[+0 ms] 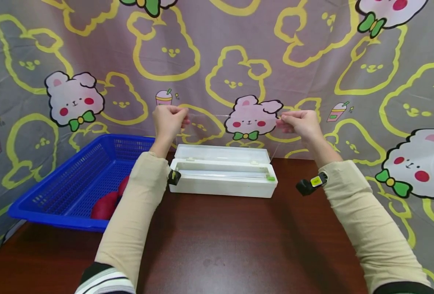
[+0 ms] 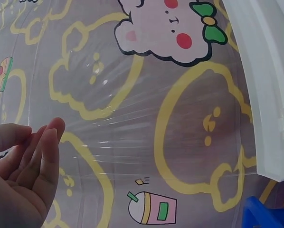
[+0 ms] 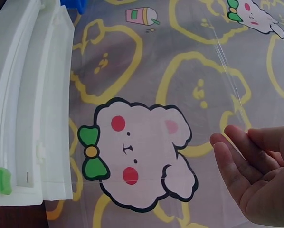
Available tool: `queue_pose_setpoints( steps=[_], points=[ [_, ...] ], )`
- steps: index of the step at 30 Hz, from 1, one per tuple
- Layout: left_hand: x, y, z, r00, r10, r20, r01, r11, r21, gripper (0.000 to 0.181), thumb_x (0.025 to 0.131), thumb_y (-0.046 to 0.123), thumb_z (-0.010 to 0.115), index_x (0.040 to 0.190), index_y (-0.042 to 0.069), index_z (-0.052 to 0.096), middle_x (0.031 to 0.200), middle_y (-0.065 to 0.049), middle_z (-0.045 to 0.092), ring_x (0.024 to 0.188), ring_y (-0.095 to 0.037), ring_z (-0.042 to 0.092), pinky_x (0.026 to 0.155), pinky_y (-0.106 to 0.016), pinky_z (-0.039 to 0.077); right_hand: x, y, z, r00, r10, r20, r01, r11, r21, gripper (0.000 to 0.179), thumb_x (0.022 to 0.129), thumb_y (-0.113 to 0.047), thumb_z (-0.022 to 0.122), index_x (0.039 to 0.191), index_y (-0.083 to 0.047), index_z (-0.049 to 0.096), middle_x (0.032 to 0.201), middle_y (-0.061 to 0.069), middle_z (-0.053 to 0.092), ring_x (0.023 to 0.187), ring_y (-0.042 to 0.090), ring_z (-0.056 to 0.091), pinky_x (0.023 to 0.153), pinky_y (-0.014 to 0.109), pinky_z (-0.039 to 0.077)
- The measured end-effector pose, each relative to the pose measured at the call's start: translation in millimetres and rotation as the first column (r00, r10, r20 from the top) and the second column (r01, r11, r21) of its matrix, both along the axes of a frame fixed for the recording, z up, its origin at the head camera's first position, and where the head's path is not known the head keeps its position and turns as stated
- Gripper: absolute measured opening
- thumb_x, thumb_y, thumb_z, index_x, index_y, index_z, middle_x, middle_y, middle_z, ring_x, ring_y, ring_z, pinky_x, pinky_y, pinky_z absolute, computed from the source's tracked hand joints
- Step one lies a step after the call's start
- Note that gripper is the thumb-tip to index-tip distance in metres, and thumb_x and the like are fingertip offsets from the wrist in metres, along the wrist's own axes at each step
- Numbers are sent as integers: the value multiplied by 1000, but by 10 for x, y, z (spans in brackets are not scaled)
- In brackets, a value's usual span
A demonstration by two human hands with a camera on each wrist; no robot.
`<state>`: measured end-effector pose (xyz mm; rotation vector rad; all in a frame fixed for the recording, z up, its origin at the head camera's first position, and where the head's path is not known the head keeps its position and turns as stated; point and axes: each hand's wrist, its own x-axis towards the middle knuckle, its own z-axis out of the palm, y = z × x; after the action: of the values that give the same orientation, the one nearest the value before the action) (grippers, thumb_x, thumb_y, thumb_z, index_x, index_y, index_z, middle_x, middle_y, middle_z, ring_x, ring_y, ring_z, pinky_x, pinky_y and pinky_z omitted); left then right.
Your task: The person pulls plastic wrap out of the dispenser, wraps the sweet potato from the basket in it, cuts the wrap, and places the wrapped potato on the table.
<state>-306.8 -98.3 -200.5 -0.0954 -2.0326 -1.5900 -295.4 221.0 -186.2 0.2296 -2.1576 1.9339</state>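
Note:
A sheet of clear cling film [image 2: 104, 118] stretches between the two hands above a white cling film dispenser [image 1: 222, 188]. My left hand [image 1: 168, 122] pinches one upper corner between thumb and fingers, and fine creases fan out from that grip in the left wrist view. At the other corner, my right hand [image 1: 301, 124] pinches the film edge. The sheet runs down from both hands to the dispenser, whose lid [image 1: 222, 153] stands raised at the back. Inside lies a film roll [image 1: 220, 174], with a green slide cutter [image 1: 271, 178] at the right end.
Left of the dispenser stands a blue plastic basket [image 1: 59, 220], partly behind the left forearm, with red rounded things [image 1: 105, 206] in it. A brown table [image 1: 217, 245] lies beneath, and a patterned cloth [image 1: 235, 36] hangs close behind the hands.

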Motion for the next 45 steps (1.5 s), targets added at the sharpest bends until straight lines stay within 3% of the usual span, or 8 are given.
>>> queue_pose_setpoints(
  steps=[12,20,28,34,37,41,45],
  points=[
    [6,13,57,999,-13,-50,16,997,78,18,82,9,62,87,-7,69,67,-13,65,49,-14,61,48,-22,49,24,-15,98,999,-39,19,39,999,-10,14,84,-7,61,72,-13,66,64,0,66,62,11,64,57,24,51],
    [-8,4,96,999,-30,-19,32,989,147,21,83,9,62,92,-9,67,76,-19,65,45,-6,57,47,-19,48,13,-47,138,998,-57,-2,57,998,4,9,84,-5,59,79,-7,66,63,-1,65,60,10,64,56,23,50],
    [-9,12,130,998,-41,-38,48,980,192,20,83,7,62,93,-9,66,77,-18,66,46,-6,58,46,-18,47,15,-62,179,999,-49,-23,48,998,-42,12,85,-2,58,79,-9,65,63,1,65,59,11,64,56,24,51],
    [4,9,161,998,-35,-53,45,981,189,18,83,7,62,92,-8,67,74,-16,65,46,-7,58,46,-18,47,35,-65,215,998,-49,-25,48,998,-50,12,85,-2,57,78,-8,65,63,1,65,59,11,64,54,22,50],
    [6,5,170,997,-29,-65,39,986,160,18,83,8,62,91,-8,67,75,-16,65,47,-6,58,47,-18,47,42,-67,223,998,-56,-30,54,998,-36,9,85,-3,57,87,-3,66,63,0,65,59,11,64,52,21,50],
    [4,3,177,997,-17,-77,27,991,134,19,84,9,61,90,-7,67,74,-15,65,48,-6,58,48,-18,48,44,-69,227,997,-73,-37,73,997,-13,19,86,-5,57,101,5,63,64,-1,66,61,11,64,52,20,49],
    [-11,3,181,996,-19,-83,31,987,156,18,84,8,61,90,-8,67,70,-12,64,48,-6,58,47,-18,48,41,-73,227,995,-85,-49,84,996,-14,21,85,-7,58,101,5,63,65,-2,66,61,11,64,53,20,49]
  ],
)
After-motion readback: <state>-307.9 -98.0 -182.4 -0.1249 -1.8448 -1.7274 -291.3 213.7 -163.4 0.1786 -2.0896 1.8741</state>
